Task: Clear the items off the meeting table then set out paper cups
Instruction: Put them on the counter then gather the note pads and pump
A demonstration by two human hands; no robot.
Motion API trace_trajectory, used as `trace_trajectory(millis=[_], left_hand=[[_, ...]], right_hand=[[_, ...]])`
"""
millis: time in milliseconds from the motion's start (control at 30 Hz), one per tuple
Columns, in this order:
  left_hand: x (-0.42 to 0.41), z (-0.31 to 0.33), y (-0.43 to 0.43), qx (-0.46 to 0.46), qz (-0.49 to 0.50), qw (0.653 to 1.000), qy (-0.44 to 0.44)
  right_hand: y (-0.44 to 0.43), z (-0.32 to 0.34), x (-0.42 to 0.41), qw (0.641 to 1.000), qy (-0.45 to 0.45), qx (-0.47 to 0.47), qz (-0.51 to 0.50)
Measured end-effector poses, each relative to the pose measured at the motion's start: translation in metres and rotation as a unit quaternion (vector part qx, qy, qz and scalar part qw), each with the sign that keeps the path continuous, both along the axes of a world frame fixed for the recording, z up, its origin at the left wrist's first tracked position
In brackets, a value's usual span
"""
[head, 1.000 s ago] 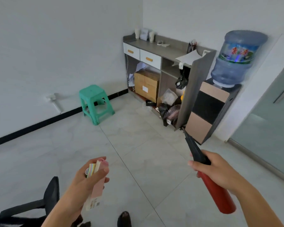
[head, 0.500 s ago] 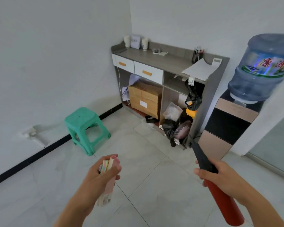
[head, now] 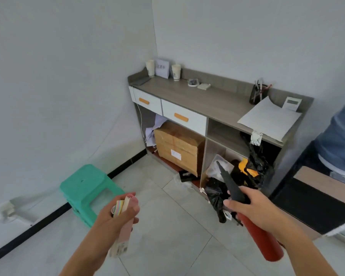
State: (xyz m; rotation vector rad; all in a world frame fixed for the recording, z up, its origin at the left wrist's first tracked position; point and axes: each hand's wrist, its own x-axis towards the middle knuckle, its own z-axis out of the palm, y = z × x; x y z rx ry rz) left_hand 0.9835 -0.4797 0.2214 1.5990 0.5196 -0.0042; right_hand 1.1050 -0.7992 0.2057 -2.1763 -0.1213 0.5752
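My left hand [head: 116, 218] grips a pink pack [head: 121, 239] together with a pad of coloured sticky notes [head: 119, 206], held upright in front of me. My right hand [head: 255, 210] grips a red and black bottle-like item [head: 259, 238] with a long black pointed end aimed toward the cabinet. Two stacks of white paper cups [head: 150, 68] [head: 176, 71] stand at the back left of the grey cabinet top [head: 197, 96]. The meeting table is out of view.
The cabinet has two white drawers [head: 184, 117], a cardboard box [head: 177, 148] and black bags [head: 217, 194] in its open shelves. Papers [head: 267, 118] and a pen holder [head: 257, 94] sit on top. A green stool [head: 86, 188] stands left, a water dispenser [head: 327, 196] right.
I have walked closer to the cabinet, which now looms larger in the middle of the view. Both hands keep their grips on the same items.
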Motion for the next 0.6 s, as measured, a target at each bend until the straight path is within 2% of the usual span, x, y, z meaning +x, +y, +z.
trace_trajectory(millis=[233,433,600], left_hand=[[0.106,-0.021,0.063,-0.023,0.028,0.999,0.027],[0.236,-0.032,0.146,-0.042,0.023,0.999,0.019],[0.360,-0.007,0.199,-0.036,-0.026,0.999,0.008]], right_hand=[[0.066,-0.001,0.127,0.999,0.008,0.016,0.030],[0.126,-0.017,0.234,1.000,0.018,0.005,-0.012],[0.178,-0.002,0.314,0.998,0.021,0.016,-0.052]])
